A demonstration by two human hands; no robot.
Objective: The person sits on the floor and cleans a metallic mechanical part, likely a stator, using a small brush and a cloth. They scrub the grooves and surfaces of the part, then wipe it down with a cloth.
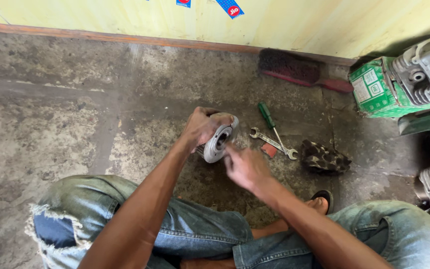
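the left hand (201, 127) has its grip clamped around a round metal engine part (219, 140) held above the floor (51, 114), open face turned to the right hand (245, 167), whose blurred grip i cannot tell, with spanner (272, 143) and screwdriver (268, 119) near.

On the concrete floor (51, 114) lie a green-handled screwdriver (267, 115), a spanner (273, 143), a dark crumpled rag (324, 158), perhaps, a brush (299, 70) and a green carton (380, 88).
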